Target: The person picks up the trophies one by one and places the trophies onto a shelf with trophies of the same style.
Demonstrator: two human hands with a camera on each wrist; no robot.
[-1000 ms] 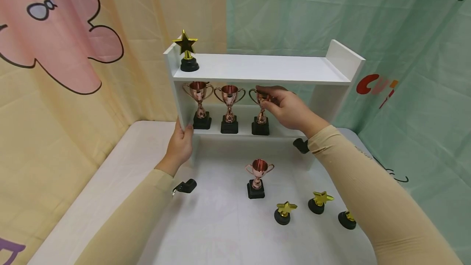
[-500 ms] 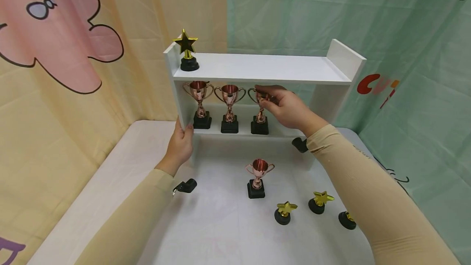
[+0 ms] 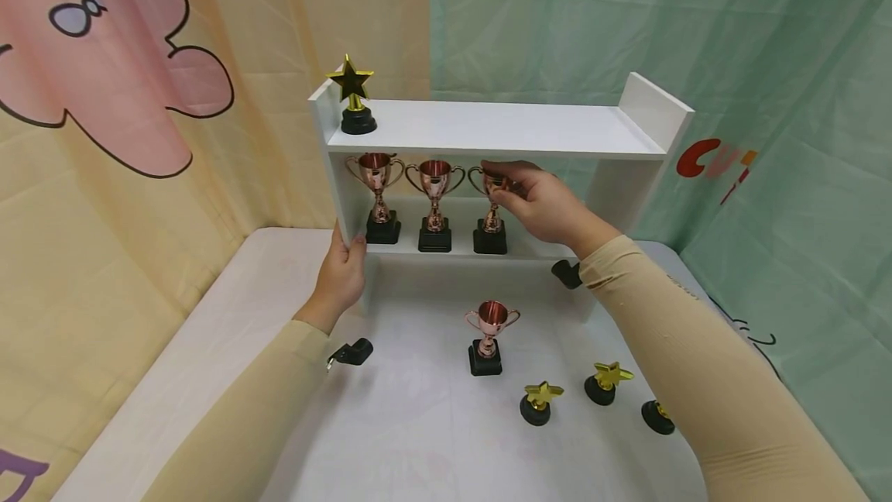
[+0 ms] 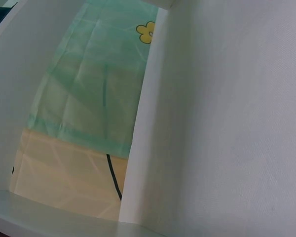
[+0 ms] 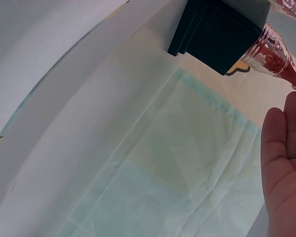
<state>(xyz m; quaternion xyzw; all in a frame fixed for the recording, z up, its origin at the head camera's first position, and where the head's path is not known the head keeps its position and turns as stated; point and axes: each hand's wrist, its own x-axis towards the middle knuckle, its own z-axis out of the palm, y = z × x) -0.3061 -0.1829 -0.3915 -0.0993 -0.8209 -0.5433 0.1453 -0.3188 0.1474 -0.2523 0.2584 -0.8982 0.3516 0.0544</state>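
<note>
My right hand (image 3: 547,204) pinches a copper-coloured trophy cup (image 3: 490,237) by its bowl, thumb in front and fingers by the rim. The cup stands upright on the middle shelf, its black base (image 5: 217,37) large in the right wrist view. To its left on the same shelf stand two matching trophy cups (image 3: 435,180), the farther one (image 3: 377,177) close to the side panel. My left hand (image 3: 341,276) holds the lower left edge of the white shelf unit (image 3: 488,128), thumb on the front side. Only the shelf and the curtain behind it appear in the left wrist view.
A gold star trophy (image 3: 358,121) stands on the top shelf at the left end. On the white tabletop (image 3: 418,432) stand another trophy cup (image 3: 485,359) and small gold star trophies (image 3: 535,407), one partly behind my right sleeve (image 3: 697,355). Printed curtains surround the table.
The pinched trophy cup has shifted very slightly left along the shelf with my right hand. My left hand stays on the shelf unit's edge.
</note>
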